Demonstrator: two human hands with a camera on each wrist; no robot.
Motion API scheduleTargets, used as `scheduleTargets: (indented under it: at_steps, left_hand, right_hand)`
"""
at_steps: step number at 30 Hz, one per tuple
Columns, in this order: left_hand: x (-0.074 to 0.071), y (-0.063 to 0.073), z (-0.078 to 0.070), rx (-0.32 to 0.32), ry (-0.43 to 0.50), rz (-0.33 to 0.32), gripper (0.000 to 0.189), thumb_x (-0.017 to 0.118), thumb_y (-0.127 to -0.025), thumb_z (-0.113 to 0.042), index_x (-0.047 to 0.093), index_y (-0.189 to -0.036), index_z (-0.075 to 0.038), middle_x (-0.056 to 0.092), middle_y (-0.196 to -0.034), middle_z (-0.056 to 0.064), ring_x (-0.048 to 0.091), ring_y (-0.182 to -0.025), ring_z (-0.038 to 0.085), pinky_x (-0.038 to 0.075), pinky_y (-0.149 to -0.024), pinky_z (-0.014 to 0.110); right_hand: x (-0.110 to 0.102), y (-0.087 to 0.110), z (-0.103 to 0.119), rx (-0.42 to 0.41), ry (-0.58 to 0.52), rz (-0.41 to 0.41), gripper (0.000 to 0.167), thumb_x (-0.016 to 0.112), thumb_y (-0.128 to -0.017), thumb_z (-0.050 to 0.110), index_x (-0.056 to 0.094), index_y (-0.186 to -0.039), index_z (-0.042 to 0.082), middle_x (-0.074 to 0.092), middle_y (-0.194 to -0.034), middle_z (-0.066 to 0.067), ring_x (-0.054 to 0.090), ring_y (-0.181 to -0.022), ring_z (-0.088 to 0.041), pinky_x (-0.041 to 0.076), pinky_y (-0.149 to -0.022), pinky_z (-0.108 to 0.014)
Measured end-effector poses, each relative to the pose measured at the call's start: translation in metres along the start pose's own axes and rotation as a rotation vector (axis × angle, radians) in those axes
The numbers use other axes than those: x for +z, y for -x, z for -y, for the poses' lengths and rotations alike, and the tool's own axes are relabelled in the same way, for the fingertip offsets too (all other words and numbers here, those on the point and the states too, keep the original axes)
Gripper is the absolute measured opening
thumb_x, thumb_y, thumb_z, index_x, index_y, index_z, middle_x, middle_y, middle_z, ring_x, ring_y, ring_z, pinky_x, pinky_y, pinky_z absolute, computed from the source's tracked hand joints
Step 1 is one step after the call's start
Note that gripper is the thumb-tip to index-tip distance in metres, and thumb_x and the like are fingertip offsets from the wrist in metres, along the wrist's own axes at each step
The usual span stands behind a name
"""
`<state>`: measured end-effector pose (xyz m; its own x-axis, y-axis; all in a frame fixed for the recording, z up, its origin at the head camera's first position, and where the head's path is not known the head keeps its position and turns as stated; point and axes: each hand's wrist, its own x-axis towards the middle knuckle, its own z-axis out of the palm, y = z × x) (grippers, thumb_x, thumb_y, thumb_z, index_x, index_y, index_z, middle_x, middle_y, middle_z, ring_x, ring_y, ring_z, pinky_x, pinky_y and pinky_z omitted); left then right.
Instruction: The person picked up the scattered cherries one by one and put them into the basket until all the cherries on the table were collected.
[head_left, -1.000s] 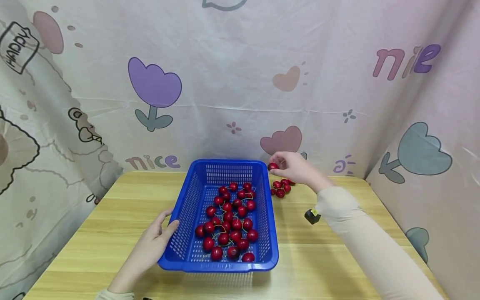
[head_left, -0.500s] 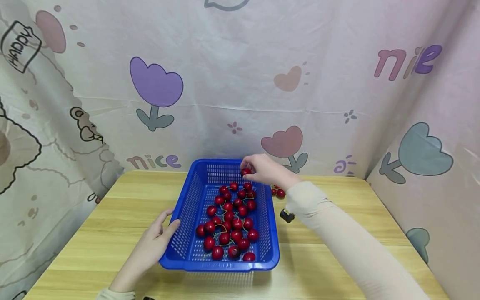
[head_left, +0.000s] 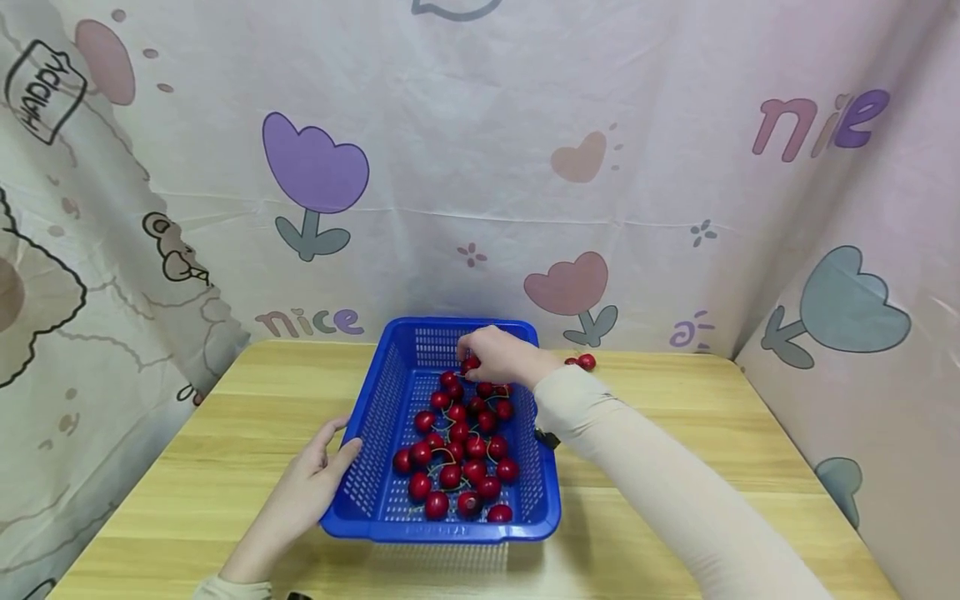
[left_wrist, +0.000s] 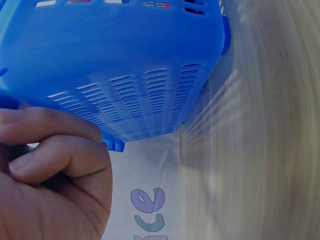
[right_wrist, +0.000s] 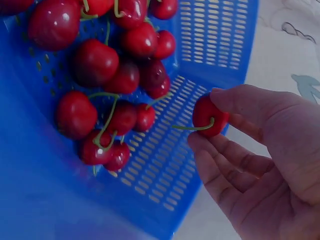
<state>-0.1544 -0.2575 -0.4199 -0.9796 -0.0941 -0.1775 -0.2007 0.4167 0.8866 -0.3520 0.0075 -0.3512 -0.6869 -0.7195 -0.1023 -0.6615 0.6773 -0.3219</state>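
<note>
A blue plastic basket point(head_left: 442, 531) with slotted sides stands on the table, and many red cherries point(head_left: 458, 432) with green stems lie on its floor. At its left side my left hand point(head_left: 309, 482) grips the rim; in the left wrist view the fingers point(left_wrist: 55, 155) are curled by the basket's edge. My right hand point(head_left: 501, 354) is inside the far end of the basket, above the fruit. Between thumb and fingertips it pinches one cherry point(right_wrist: 206, 116), its short stem pointing inward, as the right wrist view shows. My right hand and sleeve hide some of the cherries behind them.
A few loose cherries point(head_left: 587, 362) lie on the wooden table point(head_left: 675, 500) to the right of the basket, partly behind my right arm. A printed cloth point(head_left: 442, 167) hangs behind the table and along both sides.
My right hand has carried the pinched cherry leftward from beyond the basket's right rim, over it and down into the basket's far end. My left hand keeps its grip on the rim.
</note>
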Motion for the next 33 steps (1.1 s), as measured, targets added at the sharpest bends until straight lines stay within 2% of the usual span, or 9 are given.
scheduleTargets:
  at_steps: [4,12,18,22,25,33]
  left_hand:
    - [0.000,0.000,-0.001,0.000,-0.002,0.001,0.060,0.050,-0.115,-0.041,0.032,-0.166,-0.014,0.074,-0.098,0.016,0.077,-0.078,0.025,0.066,-0.062,0.038]
    - [0.000,0.001,-0.001,0.006,0.010,0.006,0.059,0.050,-0.115,-0.039,0.033,-0.165,-0.013,0.075,-0.098,0.017,0.078,-0.078,0.026,0.067,-0.063,0.039]
    - [-0.001,0.002,-0.002,0.004,0.016,0.006,0.058,0.050,-0.115,-0.039,0.033,-0.165,-0.014,0.075,-0.098,0.017,0.078,-0.078,0.026,0.067,-0.063,0.039]
    - [0.000,0.002,-0.002,0.007,0.025,0.007,0.057,0.050,-0.116,-0.037,0.034,-0.165,-0.014,0.076,-0.096,0.017,0.078,-0.076,0.027,0.067,-0.062,0.039]
    - [0.000,0.002,-0.002,0.011,0.019,0.006,0.057,0.050,-0.115,-0.037,0.033,-0.165,-0.014,0.075,-0.095,0.016,0.078,-0.076,0.027,0.066,-0.061,0.039]
    - [0.000,0.001,-0.001,0.005,-0.007,0.000,0.060,0.050,-0.115,-0.041,0.033,-0.164,-0.012,0.075,-0.096,0.015,0.077,-0.077,0.025,0.066,-0.062,0.037]
  right_hand:
    - [0.004,-0.001,0.006,-0.004,-0.002,0.034,0.027,0.075,-0.103,0.016,0.073,-0.128,0.007,0.075,-0.124,-0.012,0.069,-0.106,-0.023,0.062,-0.102,-0.040]
    - [0.013,-0.007,0.011,-0.020,0.032,0.078,0.028,0.075,-0.102,0.016,0.073,-0.128,0.006,0.076,-0.115,-0.010,0.066,-0.090,-0.018,0.063,-0.093,-0.035]
    - [0.014,-0.006,0.013,-0.017,0.030,0.086,0.032,0.075,-0.102,0.017,0.073,-0.132,0.006,0.076,-0.117,-0.011,0.064,-0.089,-0.018,0.063,-0.093,-0.035]
    - [0.009,-0.003,0.011,-0.031,0.022,0.068,0.031,0.075,-0.102,0.017,0.073,-0.131,0.006,0.076,-0.119,-0.012,0.066,-0.095,-0.020,0.062,-0.094,-0.036]
    - [0.001,0.000,0.008,-0.034,0.002,0.049,0.030,0.075,-0.102,0.017,0.073,-0.130,0.007,0.075,-0.115,-0.011,0.066,-0.098,-0.021,0.062,-0.093,-0.038]
    - [-0.025,0.013,-0.015,-0.048,0.001,-0.032,0.029,0.074,-0.103,0.021,0.073,-0.129,0.009,0.069,-0.104,-0.004,0.060,-0.089,-0.015,0.056,-0.087,-0.035]
